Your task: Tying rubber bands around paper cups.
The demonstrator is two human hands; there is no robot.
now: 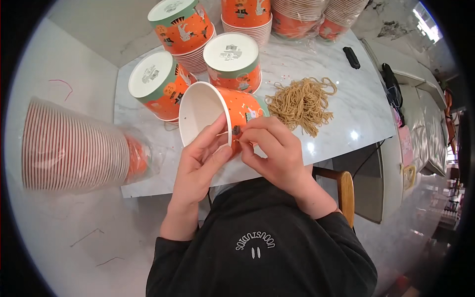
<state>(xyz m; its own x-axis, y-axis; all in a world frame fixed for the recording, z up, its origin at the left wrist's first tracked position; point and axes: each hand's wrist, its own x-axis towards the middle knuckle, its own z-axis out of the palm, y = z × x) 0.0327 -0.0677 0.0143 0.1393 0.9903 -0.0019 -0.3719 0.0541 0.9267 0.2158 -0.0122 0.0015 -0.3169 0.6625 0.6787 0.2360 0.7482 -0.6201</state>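
Note:
An orange paper bucket (243, 105) with a white inside, a green base band and small printed figures lies tilted on its side, its mouth facing left. My left hand (200, 163) grips its near rim, fingers inside and thumb toward the outer edge. Against the outer wall just below the rim, my right hand (272, 151) is closed in a pinch. A thin tan bit shows at those fingertips, too small to name for certain. In the far wall, near the rim, there is a small dark hole. A loose heap of tan cord (302, 104) lies right of the bucket.
Upturned buckets (230, 54) and a nested stack (183, 34) stand behind on the marble-patterned table (346, 116). Bagged stacks (297, 17) sit at the back; another bagged stack (79, 148) is at left. A black object (351, 57) lies far right. A wooden chair (345, 193) stands nearby.

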